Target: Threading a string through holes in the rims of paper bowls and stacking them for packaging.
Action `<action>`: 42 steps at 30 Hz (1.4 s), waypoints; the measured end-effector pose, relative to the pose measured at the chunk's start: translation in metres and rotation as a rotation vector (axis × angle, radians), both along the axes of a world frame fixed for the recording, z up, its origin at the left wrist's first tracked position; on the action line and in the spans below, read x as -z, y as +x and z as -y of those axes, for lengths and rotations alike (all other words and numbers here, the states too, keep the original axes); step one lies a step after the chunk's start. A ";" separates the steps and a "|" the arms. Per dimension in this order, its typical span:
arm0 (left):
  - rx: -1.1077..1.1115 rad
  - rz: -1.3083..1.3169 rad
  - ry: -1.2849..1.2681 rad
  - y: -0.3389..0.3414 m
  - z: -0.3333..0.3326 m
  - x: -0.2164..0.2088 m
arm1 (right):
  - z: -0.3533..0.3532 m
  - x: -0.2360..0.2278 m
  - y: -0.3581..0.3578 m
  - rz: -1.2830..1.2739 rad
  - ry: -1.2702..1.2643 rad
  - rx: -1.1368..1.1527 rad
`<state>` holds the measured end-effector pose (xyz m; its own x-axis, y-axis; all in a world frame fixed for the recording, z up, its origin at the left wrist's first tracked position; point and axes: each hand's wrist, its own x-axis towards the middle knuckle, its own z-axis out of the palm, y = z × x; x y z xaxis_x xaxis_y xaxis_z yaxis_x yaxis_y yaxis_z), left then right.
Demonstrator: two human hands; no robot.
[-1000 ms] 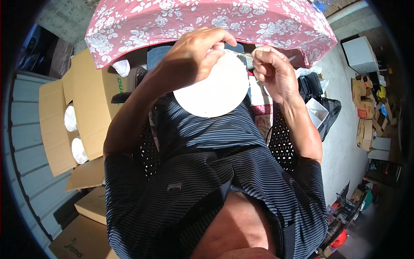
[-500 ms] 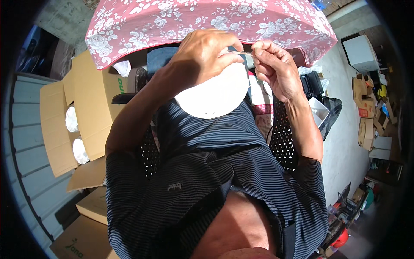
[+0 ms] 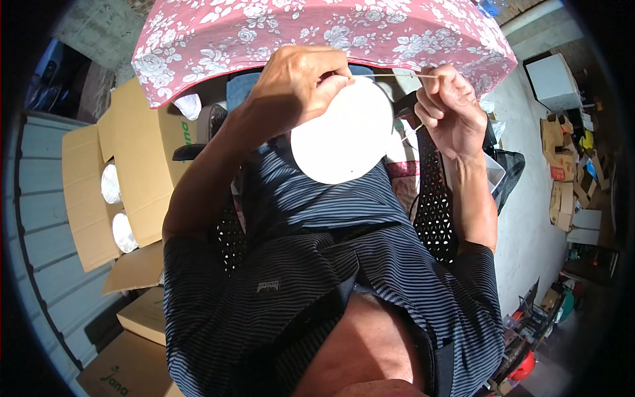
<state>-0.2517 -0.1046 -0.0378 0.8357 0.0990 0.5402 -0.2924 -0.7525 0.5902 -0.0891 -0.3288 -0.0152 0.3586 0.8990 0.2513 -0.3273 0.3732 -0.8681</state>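
Note:
A flat, round white disc (image 3: pixel 342 139) hangs over my lap, bright in the sun. My left hand (image 3: pixel 297 83) is closed at its upper left edge, thumb and forefinger pinching the rim where a thin tan string (image 3: pixel 390 75) comes out. That string runs nearly straight to the right, and my right hand (image 3: pixel 453 109) pinches it between thumb and fingers, apart from the disc. Below my right hand a loose length of string trails toward the disc's right side. Whether the string is fixed to the disc's rim cannot be made out.
A table with a pink floral cloth (image 3: pixel 317 30) stands just beyond my hands. At left is an opened cardboard box (image 3: pixel 135 178) with round white things inside. Perforated black chair sides (image 3: pixel 433 205) flank me. Cardboard pieces (image 3: pixel 562 165) lie on the floor far right.
My right hand has moved right and slightly down, drawing the string out longer and straighter. The disc has shifted a little right, and more of its face shows.

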 end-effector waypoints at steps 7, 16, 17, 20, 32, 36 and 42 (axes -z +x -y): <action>-0.076 -0.087 -0.091 -0.006 -0.001 0.004 | -0.012 0.008 0.014 -0.267 -0.159 0.091; -0.194 -0.160 -0.291 -0.001 -0.026 0.024 | -0.046 0.147 0.007 -0.082 -0.602 0.298; -0.242 -0.157 -0.307 -0.003 -0.028 0.022 | -0.049 0.147 -0.007 -0.091 -0.602 0.313; -0.299 -0.094 -0.253 -0.016 -0.045 0.038 | -0.045 0.134 -0.022 0.087 -0.813 0.160; -0.423 -0.031 -0.323 -0.042 -0.088 -0.018 | -0.079 -0.020 -0.052 1.821 0.139 0.229; -0.450 0.210 -0.707 -0.065 -0.161 -0.042 | -0.163 -0.068 -0.013 1.499 0.243 0.035; -0.585 0.578 -0.748 -0.070 -0.224 0.024 | -0.343 -0.139 0.055 0.772 0.056 0.088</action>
<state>-0.3217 0.1197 -0.0617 0.1952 0.8594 0.4726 -0.3867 -0.3754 0.8423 -0.0346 0.0142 0.1236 0.1327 0.8542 0.5027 0.3952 0.4196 -0.8172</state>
